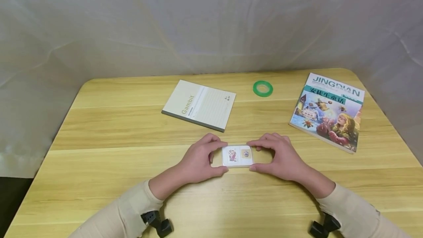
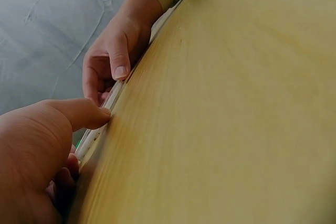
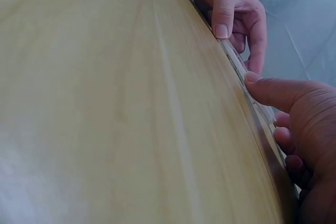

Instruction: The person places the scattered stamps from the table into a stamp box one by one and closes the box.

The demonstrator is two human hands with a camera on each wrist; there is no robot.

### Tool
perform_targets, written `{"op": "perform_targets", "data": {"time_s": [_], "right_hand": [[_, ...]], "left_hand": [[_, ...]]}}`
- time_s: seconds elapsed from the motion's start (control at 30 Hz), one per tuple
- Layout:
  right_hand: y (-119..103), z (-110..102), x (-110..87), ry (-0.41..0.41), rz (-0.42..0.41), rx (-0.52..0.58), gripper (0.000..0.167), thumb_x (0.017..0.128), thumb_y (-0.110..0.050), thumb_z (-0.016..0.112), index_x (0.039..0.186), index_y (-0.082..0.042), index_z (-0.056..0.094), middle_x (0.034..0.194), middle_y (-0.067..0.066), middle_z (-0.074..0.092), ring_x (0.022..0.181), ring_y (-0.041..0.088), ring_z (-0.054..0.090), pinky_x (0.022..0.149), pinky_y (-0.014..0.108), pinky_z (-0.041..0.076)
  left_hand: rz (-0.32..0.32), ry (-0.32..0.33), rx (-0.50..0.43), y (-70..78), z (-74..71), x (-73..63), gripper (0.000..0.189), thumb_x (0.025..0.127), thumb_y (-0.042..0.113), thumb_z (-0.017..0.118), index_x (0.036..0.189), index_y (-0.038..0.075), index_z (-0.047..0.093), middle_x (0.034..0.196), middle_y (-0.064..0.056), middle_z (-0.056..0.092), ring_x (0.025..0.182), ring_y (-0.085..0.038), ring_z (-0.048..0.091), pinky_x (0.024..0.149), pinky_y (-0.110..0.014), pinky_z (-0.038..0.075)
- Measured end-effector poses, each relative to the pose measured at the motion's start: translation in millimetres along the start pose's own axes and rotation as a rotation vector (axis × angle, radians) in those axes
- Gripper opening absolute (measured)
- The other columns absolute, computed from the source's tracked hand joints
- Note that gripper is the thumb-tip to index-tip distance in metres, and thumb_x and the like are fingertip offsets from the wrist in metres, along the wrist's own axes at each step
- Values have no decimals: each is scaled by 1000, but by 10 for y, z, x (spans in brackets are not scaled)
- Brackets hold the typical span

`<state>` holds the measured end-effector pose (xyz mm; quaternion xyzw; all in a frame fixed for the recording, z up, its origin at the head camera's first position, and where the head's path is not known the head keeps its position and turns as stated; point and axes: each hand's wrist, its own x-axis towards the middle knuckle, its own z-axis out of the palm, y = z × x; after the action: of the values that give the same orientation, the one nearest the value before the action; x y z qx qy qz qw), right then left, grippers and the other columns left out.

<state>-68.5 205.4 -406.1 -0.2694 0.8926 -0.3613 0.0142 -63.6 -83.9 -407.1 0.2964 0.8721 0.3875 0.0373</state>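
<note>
A small flat white case point(image 1: 238, 160) with rounded corners and two little pictures on its top lies at the middle of the table's near half. My left hand point(image 1: 201, 159) grips its left end, thumb at the near corner and forefinger at the far one. At the other end my right hand point(image 1: 281, 156) holds it the same way. From the left wrist view, the case's thin pale edge point(image 2: 100, 121) shows low over the wood between both thumbs. The right wrist view gives the same edge point(image 3: 236, 61) from the other side.
Beyond the hands lies a beige notebook point(image 1: 199, 105) with a dark spine. A green tape roll point(image 1: 256, 90) is near the table's back edge. To the right rests a picture-covered book point(image 1: 325, 111). Grey cloth point(image 1: 211, 21) hangs behind the wooden table point(image 1: 109, 131).
</note>
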Motion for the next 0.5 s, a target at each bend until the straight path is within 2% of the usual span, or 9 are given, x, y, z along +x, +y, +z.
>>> {"op": "perform_targets", "data": {"time_s": [0.5], "right_hand": [[-7,-3,0,2,-3,-10,62,67,-43,93,122,-22,72,90,-14,58,91,12,50,80,40,28]], "left_hand": [[16,11,-14,-5,0,-6,63,72,28,90,126,4,67,114,3,54,63,-2,48,57,-22,46]]}}
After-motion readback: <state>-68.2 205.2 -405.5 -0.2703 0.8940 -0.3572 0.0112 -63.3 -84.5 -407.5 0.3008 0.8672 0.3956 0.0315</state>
